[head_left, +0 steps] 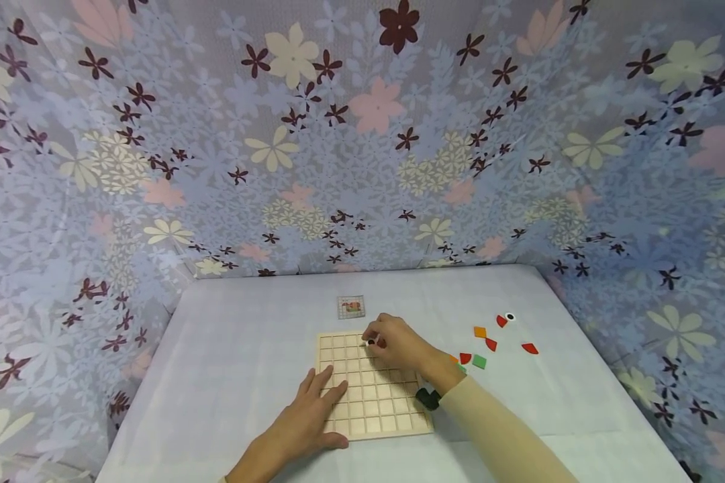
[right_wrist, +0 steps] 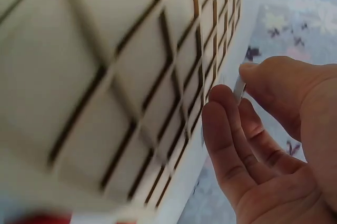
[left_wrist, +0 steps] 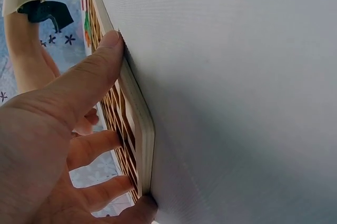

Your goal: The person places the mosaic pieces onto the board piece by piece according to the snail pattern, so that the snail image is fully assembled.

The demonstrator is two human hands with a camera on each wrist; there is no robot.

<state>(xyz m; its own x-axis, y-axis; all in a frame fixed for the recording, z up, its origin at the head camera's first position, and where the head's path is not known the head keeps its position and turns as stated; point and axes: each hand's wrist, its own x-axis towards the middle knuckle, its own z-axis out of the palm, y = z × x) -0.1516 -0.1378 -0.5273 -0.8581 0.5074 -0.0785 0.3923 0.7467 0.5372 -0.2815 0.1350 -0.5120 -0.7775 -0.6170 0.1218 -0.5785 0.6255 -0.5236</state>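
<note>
A light wooden board (head_left: 371, 402) divided into square cells lies flat on the table. My left hand (head_left: 307, 414) rests on its left side with spread fingers; in the left wrist view the thumb of the left hand (left_wrist: 79, 92) touches the board's edge (left_wrist: 139, 113). Over the upper part of the board, my right hand (head_left: 399, 343) pinches a small white-and-black piece (head_left: 371, 343). The right wrist view shows a thin pale piece (right_wrist: 239, 90) between thumb and fingertips of the right hand (right_wrist: 263, 145), close to the board's grid (right_wrist: 158, 77).
A small picture card (head_left: 351, 307) lies behind the board. To the right are scattered pieces: an orange square (head_left: 480, 332), a green square (head_left: 479, 361), a red piece (head_left: 529, 349) and a round eye piece (head_left: 510, 316). Flowered cloth (head_left: 350, 168) hangs around the table.
</note>
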